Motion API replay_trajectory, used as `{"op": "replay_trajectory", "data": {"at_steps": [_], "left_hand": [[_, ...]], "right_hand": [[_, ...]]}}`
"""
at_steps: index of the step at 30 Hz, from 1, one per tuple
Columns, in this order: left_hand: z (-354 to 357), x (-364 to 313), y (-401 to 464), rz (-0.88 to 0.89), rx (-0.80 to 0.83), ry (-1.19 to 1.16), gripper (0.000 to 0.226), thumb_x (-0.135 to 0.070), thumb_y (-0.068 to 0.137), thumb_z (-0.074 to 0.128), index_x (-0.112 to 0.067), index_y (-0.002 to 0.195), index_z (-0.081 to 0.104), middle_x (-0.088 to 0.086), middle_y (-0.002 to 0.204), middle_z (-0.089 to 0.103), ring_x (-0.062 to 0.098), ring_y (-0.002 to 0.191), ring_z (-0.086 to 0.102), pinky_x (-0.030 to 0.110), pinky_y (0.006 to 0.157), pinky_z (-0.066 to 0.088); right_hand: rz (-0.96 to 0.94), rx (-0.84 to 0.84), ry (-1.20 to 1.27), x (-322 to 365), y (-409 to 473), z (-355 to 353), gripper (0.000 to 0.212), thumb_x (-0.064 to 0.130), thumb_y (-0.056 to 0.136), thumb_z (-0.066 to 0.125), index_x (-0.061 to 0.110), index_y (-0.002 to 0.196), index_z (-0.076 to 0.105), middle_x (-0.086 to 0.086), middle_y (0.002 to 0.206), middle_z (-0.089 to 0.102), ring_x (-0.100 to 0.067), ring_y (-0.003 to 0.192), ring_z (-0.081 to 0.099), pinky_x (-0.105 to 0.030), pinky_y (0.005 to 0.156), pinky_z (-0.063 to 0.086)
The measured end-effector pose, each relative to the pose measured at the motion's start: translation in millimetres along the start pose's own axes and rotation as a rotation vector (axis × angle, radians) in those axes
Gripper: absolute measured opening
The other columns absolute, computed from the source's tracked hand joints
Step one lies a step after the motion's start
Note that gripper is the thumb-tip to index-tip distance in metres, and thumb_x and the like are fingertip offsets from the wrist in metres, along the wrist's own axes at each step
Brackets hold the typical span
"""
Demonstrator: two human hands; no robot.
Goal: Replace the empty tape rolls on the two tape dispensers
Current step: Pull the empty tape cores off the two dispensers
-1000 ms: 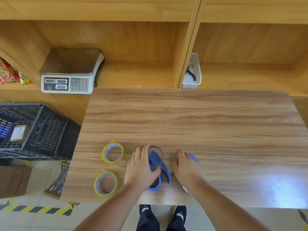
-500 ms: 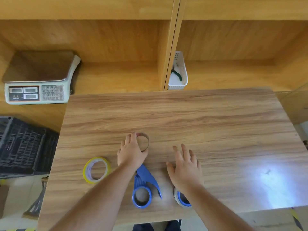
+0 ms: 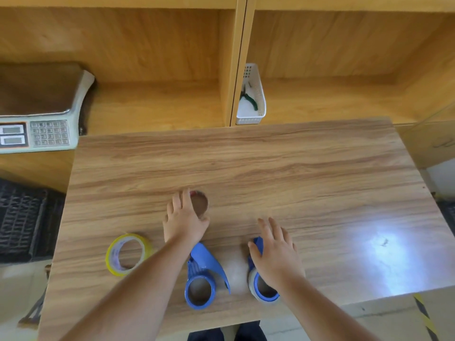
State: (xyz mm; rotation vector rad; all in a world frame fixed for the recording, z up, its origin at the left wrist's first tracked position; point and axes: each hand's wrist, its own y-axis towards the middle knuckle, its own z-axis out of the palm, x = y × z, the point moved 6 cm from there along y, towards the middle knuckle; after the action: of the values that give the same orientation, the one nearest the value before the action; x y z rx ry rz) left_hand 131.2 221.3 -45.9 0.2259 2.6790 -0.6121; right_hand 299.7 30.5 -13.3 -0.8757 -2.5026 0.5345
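Observation:
Two blue tape dispensers lie near the table's front edge. The left dispenser (image 3: 200, 279) shows a bare blue hub. The right dispenser (image 3: 264, 290) carries a pale ring around its hub and lies partly under my right hand (image 3: 275, 249), which rests flat on it with fingers spread. Farther in, my left hand (image 3: 184, 222) grips the left rim of an empty brown cardboard roll (image 3: 200, 205) that sits on the table. A yellow tape roll (image 3: 128, 253) lies flat to the left of my left forearm.
The wooden table (image 3: 295, 168) stands against open wooden shelves. A weighing scale (image 3: 37, 129) sits on the left shelf, and a white basket (image 3: 253, 102) with pliers on the right one. A black crate (image 3: 22, 217) stands on the floor to the left.
My left hand has taken the empty cardboard roll off the left dispenser and moved it farther in on the table. My right hand stays on the right dispenser. One yellow roll is no longer visible.

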Motion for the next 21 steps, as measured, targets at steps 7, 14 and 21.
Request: {"op": "replay_trajectory", "data": {"at_steps": [7,14,21], "left_hand": [[13.7,-41.5,-91.8,0.227,0.022,-0.121,0.092,-0.050,0.081,0.072,-0.033,0.155,0.022,-0.006,0.157,0.025,0.019,0.146,0.028,0.040,0.118,0.031],[84.5,-57.6,-178.5,0.309,0.180,-0.237,0.090,-0.042,0.076,0.077,-0.022,0.152,0.033,-0.009,0.145,0.039,0.012,0.140,0.037,0.018,0.110,0.030],[128.3,-58.3,-207.0,0.234,0.259,-0.063,0.104,-0.048,0.077,0.079,-0.018,0.157,0.020,-0.002,0.146,0.034,0.018,0.139,0.037,0.031,0.117,0.036]], "right_hand": [[-0.025,0.053,0.009,-22.1,-22.5,4.0,0.070,0.052,0.099,0.043,0.031,0.159,0.013,0.005,0.167,0.020,-0.029,0.144,0.032,-0.043,0.109,0.043],[0.015,0.107,0.066,-63.0,-46.9,12.0,0.073,0.049,0.100,0.044,0.017,0.160,0.016,-0.003,0.157,0.036,-0.029,0.139,0.038,-0.042,0.105,0.045],[0.080,0.182,0.295,-78.3,-67.9,27.9,0.046,0.035,0.100,0.047,0.030,0.145,0.035,-0.002,0.126,0.063,-0.026,0.105,0.063,-0.044,0.087,0.053]]}}
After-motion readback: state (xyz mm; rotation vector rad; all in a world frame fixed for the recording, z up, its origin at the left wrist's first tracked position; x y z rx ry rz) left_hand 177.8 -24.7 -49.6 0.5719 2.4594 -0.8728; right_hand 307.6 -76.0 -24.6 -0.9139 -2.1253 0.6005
